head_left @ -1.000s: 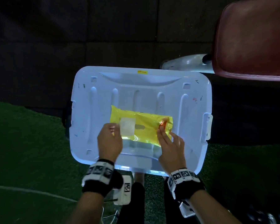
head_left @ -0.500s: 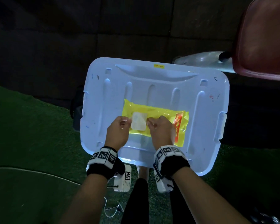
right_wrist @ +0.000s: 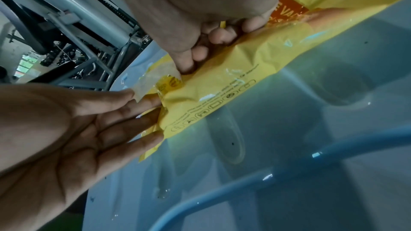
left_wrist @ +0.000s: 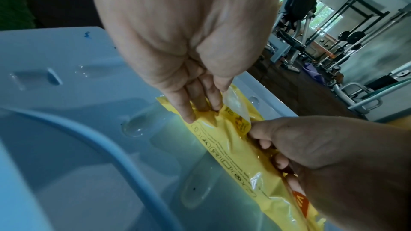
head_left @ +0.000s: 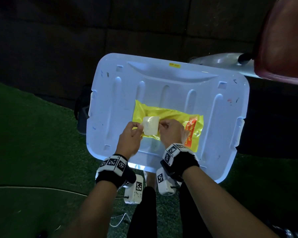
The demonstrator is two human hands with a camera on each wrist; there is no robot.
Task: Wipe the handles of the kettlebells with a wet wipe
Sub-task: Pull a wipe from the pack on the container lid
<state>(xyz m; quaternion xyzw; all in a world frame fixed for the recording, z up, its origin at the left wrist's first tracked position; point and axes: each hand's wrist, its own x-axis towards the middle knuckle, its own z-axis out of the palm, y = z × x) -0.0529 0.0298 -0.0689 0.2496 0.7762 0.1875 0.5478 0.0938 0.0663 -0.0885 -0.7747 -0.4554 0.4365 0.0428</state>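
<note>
Left hand (head_left: 130, 138) at 7 o'clock of the yellow wipe pack (head_left: 170, 117) — thumb and forefinger pinch the peeled clear flap (head_left: 150, 125), other fingers straight on the pack edge. Right hand (head_left: 172, 133) at 5 o'clock, fingers curled on the pack; fingertips hidden, so its grip I can't tell. Pack lies on the pale blue bin lid (head_left: 222, 107). Kettlebells not in view. Red padded seat (head_left: 282, 40) at 1 o'clock, cut off.

Glossy plastic on smooth plastic, beside rough turf

The wipes packet (head_left: 169, 121) is thin yellow plastic film, shiny and wrinkled; its peel flap (head_left: 150, 125) is clear, glossy plastic. The storage-box lid (head_left: 218, 117) is smooth, pale blue hard plastic with a soft shine. The floor turf (head_left: 33, 134) looks rough and matt. The seat pad (head_left: 282, 40) looks like smooth reddish leather.
</note>
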